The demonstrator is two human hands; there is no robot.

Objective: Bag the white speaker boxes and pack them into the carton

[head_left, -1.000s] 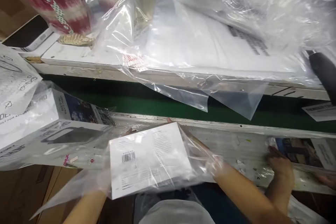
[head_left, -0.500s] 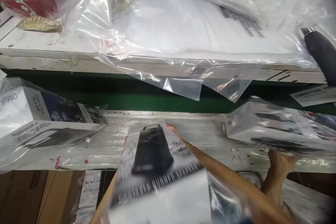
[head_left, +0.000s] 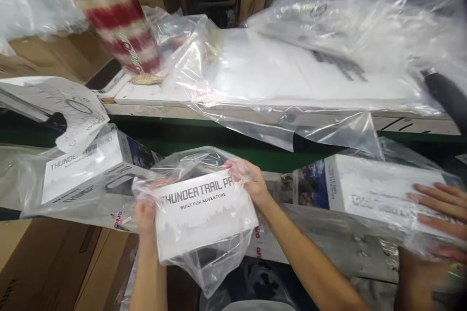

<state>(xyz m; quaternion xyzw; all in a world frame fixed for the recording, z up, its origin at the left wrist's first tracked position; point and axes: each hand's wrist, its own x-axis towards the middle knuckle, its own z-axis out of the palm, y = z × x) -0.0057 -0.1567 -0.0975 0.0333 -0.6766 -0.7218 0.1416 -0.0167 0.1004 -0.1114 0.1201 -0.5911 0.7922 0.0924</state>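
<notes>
the left grip (head_left: 146, 204) is curled closed at the left edge of the thunder trail carton (head_left: 207, 214), and the right grip (head_left: 250, 180) is closed over its upper right corner, so the carton sits between them, tilted, lettered face toward the camera. the clear plastic bag (head_left: 215, 274) wraps it and droops slack below both grips. handling it well, i'd judge, calls for light, even pressure from both sides, with loose film smoothed rather than tugged, since thin plastic may tear or slip at a corner. whether the fingers are inside or outside the film i can't tell through folds and glare; the right grip hides the end of the lettering, and the carton's back is out of sight.

beyond the grips runs the worktop (head_left: 328, 238). left of the left grip, a bagged carton (head_left: 83, 170) is partly hidden by a handwritten sheet (head_left: 69, 109); well right of the right grip, a co-worker's hand (head_left: 443, 204) covers part of a second bagged carton (head_left: 383, 184), its lettering blurred. farther off, a heap of clear film (head_left: 350, 14) lies smeared above a shelf (head_left: 175, 112).
</notes>
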